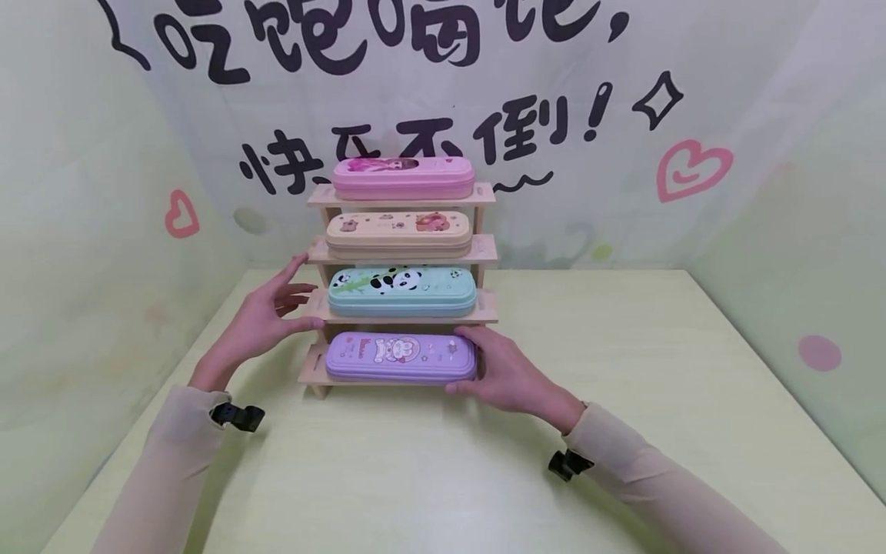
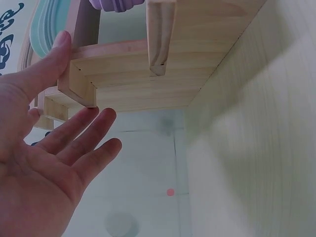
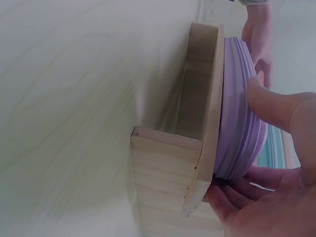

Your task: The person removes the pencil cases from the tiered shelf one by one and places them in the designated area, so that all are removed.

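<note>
A purple zip pencil case point(image 1: 400, 357) lies on the lowest tier of a stepped wooden rack point(image 1: 314, 368). My right hand point(image 1: 508, 369) grips its right end, thumb at the front side and fingers around the far side. In the right wrist view the purple case point(image 3: 239, 111) sits against the shelf board, the thumb along its zip side. My left hand point(image 1: 266, 315) is at the rack's left side, fingers spread and relaxed. Its thumb point(image 2: 52, 61) is at the end of the second tier, beside the mint panda pencil case point(image 1: 403, 292).
A cream pencil case point(image 1: 399, 235) and a pink one point(image 1: 404, 178) lie on the upper tiers. The rack stands on a pale wooden table point(image 1: 623, 369), left of its middle. Behind hangs a white printed backdrop point(image 1: 595, 185), with pale side walls left and right.
</note>
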`<state>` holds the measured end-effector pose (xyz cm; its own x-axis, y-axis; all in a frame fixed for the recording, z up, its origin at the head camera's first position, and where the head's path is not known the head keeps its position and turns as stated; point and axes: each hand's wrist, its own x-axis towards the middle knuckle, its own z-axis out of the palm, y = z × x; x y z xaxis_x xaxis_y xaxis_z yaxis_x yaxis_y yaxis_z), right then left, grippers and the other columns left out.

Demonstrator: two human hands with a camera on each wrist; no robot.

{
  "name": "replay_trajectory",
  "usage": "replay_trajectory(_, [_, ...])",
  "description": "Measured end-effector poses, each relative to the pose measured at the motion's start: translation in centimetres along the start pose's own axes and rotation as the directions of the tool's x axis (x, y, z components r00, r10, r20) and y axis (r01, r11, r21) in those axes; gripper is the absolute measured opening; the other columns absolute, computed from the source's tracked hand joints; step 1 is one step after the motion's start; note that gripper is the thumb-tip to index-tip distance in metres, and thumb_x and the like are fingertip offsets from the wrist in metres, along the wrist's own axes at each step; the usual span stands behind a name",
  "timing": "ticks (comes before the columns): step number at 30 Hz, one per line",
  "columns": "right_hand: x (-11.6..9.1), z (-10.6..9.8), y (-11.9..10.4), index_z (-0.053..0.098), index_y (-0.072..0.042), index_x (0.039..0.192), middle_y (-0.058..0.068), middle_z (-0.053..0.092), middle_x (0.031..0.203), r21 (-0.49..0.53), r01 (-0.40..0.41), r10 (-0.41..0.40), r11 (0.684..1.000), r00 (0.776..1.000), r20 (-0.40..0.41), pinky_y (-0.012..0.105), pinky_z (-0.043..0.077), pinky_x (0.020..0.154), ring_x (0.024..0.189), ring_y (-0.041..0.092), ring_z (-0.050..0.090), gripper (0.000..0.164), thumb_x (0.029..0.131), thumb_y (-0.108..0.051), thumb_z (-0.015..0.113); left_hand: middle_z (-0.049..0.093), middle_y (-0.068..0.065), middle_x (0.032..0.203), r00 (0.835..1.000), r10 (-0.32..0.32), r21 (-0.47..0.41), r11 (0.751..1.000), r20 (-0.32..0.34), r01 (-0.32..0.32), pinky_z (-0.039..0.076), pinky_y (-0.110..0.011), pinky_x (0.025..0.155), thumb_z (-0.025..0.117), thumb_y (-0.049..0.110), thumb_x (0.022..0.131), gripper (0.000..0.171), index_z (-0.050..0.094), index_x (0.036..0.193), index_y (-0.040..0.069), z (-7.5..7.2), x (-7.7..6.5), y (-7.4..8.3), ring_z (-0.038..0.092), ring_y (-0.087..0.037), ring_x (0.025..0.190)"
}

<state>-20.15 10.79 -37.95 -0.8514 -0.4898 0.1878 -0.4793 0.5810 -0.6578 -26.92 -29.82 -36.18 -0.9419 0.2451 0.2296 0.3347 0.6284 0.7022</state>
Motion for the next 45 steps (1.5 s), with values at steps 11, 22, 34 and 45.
replay_trajectory(11, [0.1, 0.0, 0.0, 0.049, 0.006, 0.151, 0.017, 0.056, 0.147, -0.028, -0.025, 0.026, 0.999, 1.0, 0.01, 0.047, 0.045, 0.115, 0.131, 0.032, 0.056, 0.088, 0.082, -0.022, 0.095, 0.056, -0.021, 0.15, 1.0, 0.003, -0.008, 1.0, -0.006, -0.003, 0.046, -0.055, 0.113, 0.091, 0.026, 0.085, 0.114, 0.016, 0.167, 0.05, 0.1, -0.2, 0.0, 0.056, -0.041, 0.136])
replay_trajectory(22, [-0.2, 0.2, 0.3, 0.055, 0.003, 0.147, 0.015, 0.058, 0.145, -0.004, -0.032, 0.032, 0.999, 0.999, -0.02, 0.047, 0.044, 0.116, 0.13, 0.03, 0.056, 0.084, 0.078, -0.022, 0.097, 0.058, -0.022, 0.147, 1.0, 0.018, 0.0, 1.0, -0.012, -0.018, 0.047, -0.056, 0.112, 0.092, 0.024, 0.085, 0.115, 0.016, 0.167, 0.048, 0.2, -0.5, -0.3, 0.058, -0.042, 0.133])
replay_trajectory(34, [-1.3, -0.1, 0.7, 0.06, 0.001, 0.143, 0.012, 0.063, 0.137, 0.034, -0.02, 0.023, 0.999, 0.996, -0.084, 0.047, 0.051, 0.106, 0.121, 0.027, 0.061, 0.077, 0.078, -0.019, 0.097, 0.058, -0.025, 0.146, 0.999, 0.039, -0.012, 0.999, -0.001, -0.039, 0.046, -0.058, 0.111, 0.092, 0.021, 0.085, 0.116, 0.015, 0.169, 0.042, 0.0, -0.5, 0.2, 0.058, -0.046, 0.132])
replay_trajectory(45, [-2.5, -0.7, 1.4, 0.062, -0.002, 0.14, 0.006, 0.064, 0.13, 0.084, -0.01, 0.019, 0.996, 0.993, -0.117, 0.052, 0.056, 0.099, 0.112, 0.024, 0.063, 0.073, 0.077, -0.019, 0.096, 0.059, -0.026, 0.145, 0.999, 0.039, -0.002, 0.999, 0.001, -0.039, 0.046, -0.059, 0.11, 0.092, 0.017, 0.085, 0.117, 0.015, 0.17, 0.04, 0.0, -0.3, 0.3, 0.059, -0.047, 0.13])
